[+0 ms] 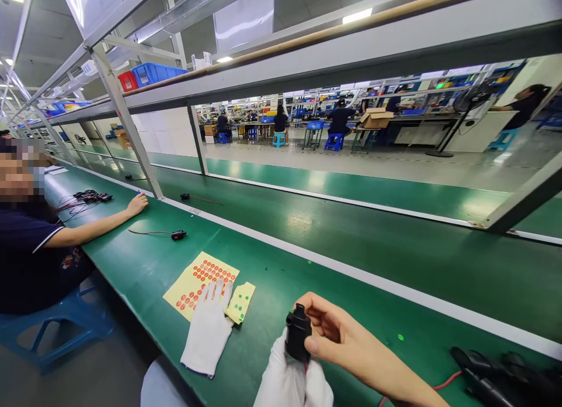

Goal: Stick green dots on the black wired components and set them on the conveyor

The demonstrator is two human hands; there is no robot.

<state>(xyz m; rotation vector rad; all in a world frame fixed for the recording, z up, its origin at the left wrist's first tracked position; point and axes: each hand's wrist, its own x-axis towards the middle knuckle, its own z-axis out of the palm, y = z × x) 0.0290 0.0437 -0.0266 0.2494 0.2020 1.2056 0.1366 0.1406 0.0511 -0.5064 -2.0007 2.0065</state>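
A small black pump point(299, 335) with stubby ports is held upright close in front of me. My left hand point(281, 375), in a white glove, grips it from below. My bare right hand point(336, 331) has its thumb and fingertips against the pump's right side and top. A bit of green shows at the pump's upper left edge. To the left, an empty white glove point(208, 331) lies on a yellow sheet of red round stickers point(193, 278). Beside that glove is a small yellow piece with green dots point(241, 301).
Black pumps with red wires point(496, 372) lie at the right; another pump point(178, 235) lies left of centre. A co-worker's arm point(100, 222) rests on the green bench point(144, 266). Metal posts point(127, 126) and a shelf carrying a blue bin point(160, 74) stand beyond.
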